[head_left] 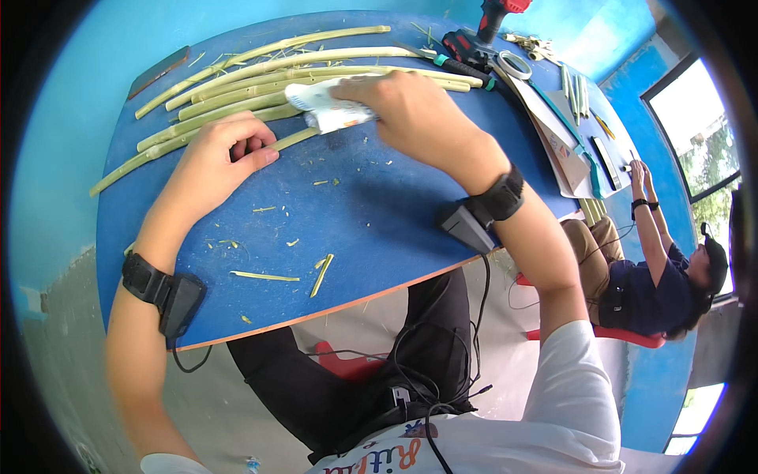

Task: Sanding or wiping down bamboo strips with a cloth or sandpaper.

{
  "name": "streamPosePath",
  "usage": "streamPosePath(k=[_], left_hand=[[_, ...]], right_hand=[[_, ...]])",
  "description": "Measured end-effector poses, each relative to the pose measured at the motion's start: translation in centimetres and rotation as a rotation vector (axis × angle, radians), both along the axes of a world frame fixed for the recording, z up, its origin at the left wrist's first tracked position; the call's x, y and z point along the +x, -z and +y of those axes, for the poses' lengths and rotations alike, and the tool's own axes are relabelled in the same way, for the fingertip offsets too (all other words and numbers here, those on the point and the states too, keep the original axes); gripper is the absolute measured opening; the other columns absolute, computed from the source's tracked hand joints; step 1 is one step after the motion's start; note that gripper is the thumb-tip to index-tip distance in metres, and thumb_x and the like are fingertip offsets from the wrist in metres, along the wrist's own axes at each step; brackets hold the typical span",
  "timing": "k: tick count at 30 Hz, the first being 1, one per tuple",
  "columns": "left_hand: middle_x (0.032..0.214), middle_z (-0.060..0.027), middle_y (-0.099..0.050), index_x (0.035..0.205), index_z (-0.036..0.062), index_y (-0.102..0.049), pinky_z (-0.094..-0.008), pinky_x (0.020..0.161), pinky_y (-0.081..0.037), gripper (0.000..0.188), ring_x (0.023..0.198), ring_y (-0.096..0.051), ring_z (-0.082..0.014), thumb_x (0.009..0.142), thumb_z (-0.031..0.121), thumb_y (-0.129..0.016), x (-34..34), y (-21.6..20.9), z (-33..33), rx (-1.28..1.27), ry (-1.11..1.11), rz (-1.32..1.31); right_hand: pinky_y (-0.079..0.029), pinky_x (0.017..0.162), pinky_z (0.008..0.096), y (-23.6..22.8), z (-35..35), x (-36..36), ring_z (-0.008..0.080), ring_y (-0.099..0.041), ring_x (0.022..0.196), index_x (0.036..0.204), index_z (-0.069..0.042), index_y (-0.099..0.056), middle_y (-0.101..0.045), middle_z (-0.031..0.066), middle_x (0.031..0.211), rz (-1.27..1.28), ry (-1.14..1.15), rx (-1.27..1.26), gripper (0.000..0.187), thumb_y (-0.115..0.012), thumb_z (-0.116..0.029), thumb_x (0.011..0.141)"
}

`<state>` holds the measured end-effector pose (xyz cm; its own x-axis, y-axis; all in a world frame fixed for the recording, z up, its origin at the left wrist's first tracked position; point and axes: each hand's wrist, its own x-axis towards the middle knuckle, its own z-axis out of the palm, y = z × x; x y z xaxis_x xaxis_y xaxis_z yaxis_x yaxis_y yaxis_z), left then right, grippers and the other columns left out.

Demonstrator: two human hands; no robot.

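My left hand [223,156] is closed with thumb and fingertips pinching a slim green bamboo stick [297,140]. The stick runs right, toward a crumpled white cloth or paper sheet [347,118] with small coloured marks. My right hand [407,107] grips this white piece, which covers the stick's far end; whether it wraps all the way round is hidden. Just beyond both hands, several pale green bamboo stalks [308,58] with visible joints lie side by side, roughly left to right. Small green shavings [322,275] are scattered on the table in front of me.
The blue table [379,213] carries a red-and-black cordless drill [478,39], a roll of tape [514,65], a black-handled tool [458,69], and papers [545,126] at the right. A dark flat bar [159,71] lies far left. A co-worker [655,276] sits at right. Cables [430,379] hang over my lap.
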<state>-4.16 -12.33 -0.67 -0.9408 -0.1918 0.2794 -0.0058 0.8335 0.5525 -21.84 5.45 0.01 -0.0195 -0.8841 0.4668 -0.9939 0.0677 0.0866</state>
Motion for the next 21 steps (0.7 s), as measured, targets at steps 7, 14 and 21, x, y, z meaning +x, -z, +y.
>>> streamPosePath(k=[7, 14, 21], left_hand=[[0.070, 0.0001, -0.046, 0.096, 0.0021, -0.065, -0.0237, 0.057, -0.034, 0.019, 0.061, -0.039, -0.0090, 0.077, 0.008, -0.065, -1.1, 0.6, 0.2, 0.075, 0.049, -0.028], [0.071, 0.0011, -0.047, 0.100, 0.0044, -0.066, -0.0233, 0.059, -0.035, 0.022, 0.064, -0.040, -0.0087, 0.079, 0.010, -0.065, -1.5, 1.2, -0.3, 0.133, 0.048, -0.037], [0.070, 0.0000, -0.047, 0.101, 0.0042, -0.066, -0.0249, 0.060, -0.036, 0.023, 0.064, -0.040, -0.0101, 0.079, 0.010, -0.065, -1.8, 1.2, -0.2, 0.113, 0.087, -0.026]], right_hand=[[-0.050, 0.075, 0.0394, 2.8, 3.5, -1.8, 0.0332, -0.061, 0.087, 0.113, -0.006, -0.057, -0.058, 0.0154, 0.112, -0.012, 0.072, -0.005, 0.048, -0.050, 0.004, 0.067], [-0.048, 0.083, 0.0372, 2.5, 1.7, 1.4, 0.0295, -0.058, 0.100, 0.120, -0.004, -0.049, -0.054, 0.0151, 0.119, 0.042, 0.046, 0.108, 0.053, -0.050, 0.005, 0.068], [-0.049, 0.082, 0.0393, 2.4, 4.7, -2.3, 0.0315, -0.059, 0.096, 0.115, -0.007, -0.054, -0.056, 0.0136, 0.116, -0.045, 0.208, 0.072, 0.051, -0.052, 0.006, 0.065]])
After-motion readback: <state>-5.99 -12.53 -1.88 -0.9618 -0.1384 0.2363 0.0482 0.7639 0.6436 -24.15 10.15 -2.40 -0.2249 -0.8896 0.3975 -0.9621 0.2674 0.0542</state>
